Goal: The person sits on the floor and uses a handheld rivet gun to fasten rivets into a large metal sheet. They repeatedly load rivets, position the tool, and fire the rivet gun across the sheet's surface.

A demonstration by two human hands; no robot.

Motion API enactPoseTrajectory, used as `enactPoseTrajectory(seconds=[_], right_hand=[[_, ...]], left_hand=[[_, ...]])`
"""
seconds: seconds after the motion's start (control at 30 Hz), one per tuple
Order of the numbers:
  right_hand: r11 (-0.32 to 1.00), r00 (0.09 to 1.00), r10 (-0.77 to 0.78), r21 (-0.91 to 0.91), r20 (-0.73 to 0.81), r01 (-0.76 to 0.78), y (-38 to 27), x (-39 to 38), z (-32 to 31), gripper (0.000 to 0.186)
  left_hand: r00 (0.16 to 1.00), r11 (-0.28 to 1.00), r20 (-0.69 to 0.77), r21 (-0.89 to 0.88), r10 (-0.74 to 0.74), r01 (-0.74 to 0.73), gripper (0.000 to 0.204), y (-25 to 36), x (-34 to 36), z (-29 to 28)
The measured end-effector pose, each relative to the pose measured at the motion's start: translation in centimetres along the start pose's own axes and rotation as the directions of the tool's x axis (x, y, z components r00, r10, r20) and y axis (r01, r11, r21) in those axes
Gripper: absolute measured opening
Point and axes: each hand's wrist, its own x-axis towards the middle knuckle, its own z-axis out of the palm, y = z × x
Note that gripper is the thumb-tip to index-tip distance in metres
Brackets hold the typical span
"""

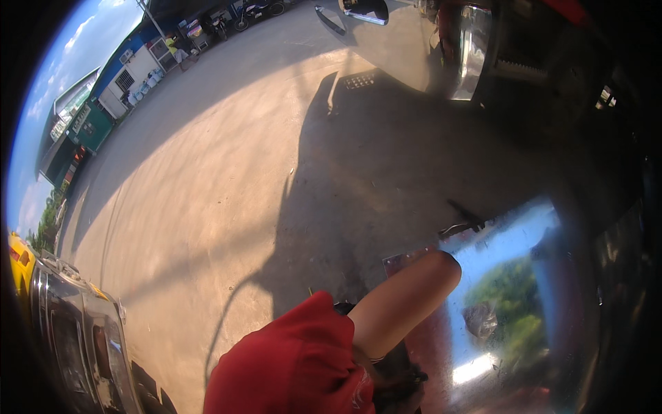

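Note:
Neither of my hands can be made out. A bare bent limb (407,297) comes out of red cloth (293,359) at the lower middle; its rounded end overlaps the left edge of a shiny metal panel (510,276). Whether this is an elbow or a knee, I cannot tell. The panel mirrors blue sky and green trees. On its face is a greyish, crumpled-looking patch (480,321). Below the limb, a dark shape (403,386) lies in deep shadow, too dim to name. Dark thin pieces (463,224) show at the panel's far edge.
Sunlit concrete ground (207,193) spreads to the left, with a large shadow across it. A vehicle (476,55) with a chrome part stands at the far right. Another vehicle (76,331) is at the lower left. Far off are buildings (127,79), a person (177,52) and motorcycles (258,12).

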Motion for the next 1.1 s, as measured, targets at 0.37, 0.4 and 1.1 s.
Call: enactPoseTrajectory(seconds=[0.37,0.4,1.1], right_hand=[[1.000,0.997,0.016,0.011,-0.069,-0.015,1.1,-0.8,-1.7,0.045],[1.000,0.997,0.016,0.011,-0.078,-0.015,1.2,-0.8,-1.9,0.045],[0.999,0.986,0.035,0.005,-0.166,-0.035,2.3,-1.7,-3.8,0.048]], left_hand=[[1.000,1.000,0.008,-0.014,-0.005,0.005,0.097,0.5,0.2,0.4],[1.000,1.000,0.021,-0.005,-0.008,0.008,0.097,0.5,0.1,0.4],[0.999,1.000,0.043,-0.003,-0.025,0.025,0.097,0.4,0.4,1.1]])
